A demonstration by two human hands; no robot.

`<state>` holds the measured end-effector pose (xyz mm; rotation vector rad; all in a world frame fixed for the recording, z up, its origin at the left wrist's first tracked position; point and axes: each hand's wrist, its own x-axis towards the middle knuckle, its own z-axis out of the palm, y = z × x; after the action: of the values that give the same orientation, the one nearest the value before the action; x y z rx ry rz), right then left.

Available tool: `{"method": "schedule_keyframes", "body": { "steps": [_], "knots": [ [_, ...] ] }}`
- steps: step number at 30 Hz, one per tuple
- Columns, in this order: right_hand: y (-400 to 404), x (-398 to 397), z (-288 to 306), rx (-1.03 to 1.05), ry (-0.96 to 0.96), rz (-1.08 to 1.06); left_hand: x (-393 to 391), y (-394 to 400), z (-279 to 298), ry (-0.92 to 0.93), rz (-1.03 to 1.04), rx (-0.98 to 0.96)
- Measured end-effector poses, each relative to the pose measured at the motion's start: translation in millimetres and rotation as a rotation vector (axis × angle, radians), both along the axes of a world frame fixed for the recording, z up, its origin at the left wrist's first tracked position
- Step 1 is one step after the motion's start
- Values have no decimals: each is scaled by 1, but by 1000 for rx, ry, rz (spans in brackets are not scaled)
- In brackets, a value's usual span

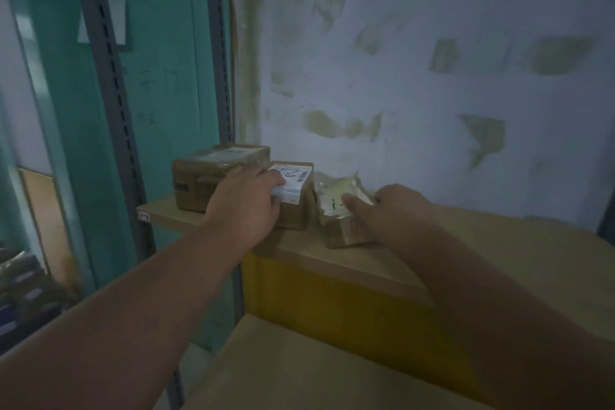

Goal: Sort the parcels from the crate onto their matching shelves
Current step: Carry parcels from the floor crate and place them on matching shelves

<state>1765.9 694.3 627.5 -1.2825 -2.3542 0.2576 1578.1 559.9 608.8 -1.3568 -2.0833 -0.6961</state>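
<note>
1. The shelf (499, 243), tagged 1-6 at its left edge, carried three parcels in a row, likely grouped by matching code.
2. The left hand (246, 206) lay curled over the middle parcel (294, 210), fingers on its label.
3. The right hand (396, 213) gripped the right parcel (336, 206), thumb on top.
4. The left parcel (206, 176) stood untouched.

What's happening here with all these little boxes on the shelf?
A person is setting parcels in a row on a wooden shelf against the wall. The left hand grips the middle parcel, the one with a white shipping label. The right hand holds the tape-wrapped parcel beside it. A larger brown box sits at the left end, untouched. All three rest on the shelf, close together.
</note>
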Motion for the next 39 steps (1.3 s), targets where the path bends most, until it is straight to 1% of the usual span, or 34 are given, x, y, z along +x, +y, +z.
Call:
{"method": "schedule_keyframes", "body": {
  "steps": [3, 6, 8, 11, 14, 18, 23, 25, 30, 35, 39],
  "knots": [
    [-2, 3, 1, 77, -94, 4, 4, -1, -1, -20, 10, -4],
    [-12, 7, 5, 164, -94, 36, 8, -5, -2, -45, 11, -26],
    [-23, 8, 8, 255, -28, 106, 10, -10, -4, -58, 20, -12],
    [-46, 3, 12, 371, 99, 249, 14, -23, -10, -71, 30, 89],
    [-79, -12, 15, 428, 190, 346, 8, -48, -20, -87, -3, 139],
    [-134, -54, 12, 476, 314, 513, -20, -103, -33, -179, -49, 209],
    [-218, -137, 3, 420, 406, 697, -79, -208, -47, -228, 63, 220],
    [-256, -175, -4, 380, 464, 749, -106, -257, -53, -225, 135, 216],
    [-342, -264, -21, 274, 527, 893, -173, -363, -72, -242, 335, 182],
    [-395, -338, -45, 186, 508, 1000, -224, -432, -97, -344, 426, 180],
    [-421, -402, -76, 134, 413, 1089, -269, -463, -127, -381, 504, 171]
  ]
}}
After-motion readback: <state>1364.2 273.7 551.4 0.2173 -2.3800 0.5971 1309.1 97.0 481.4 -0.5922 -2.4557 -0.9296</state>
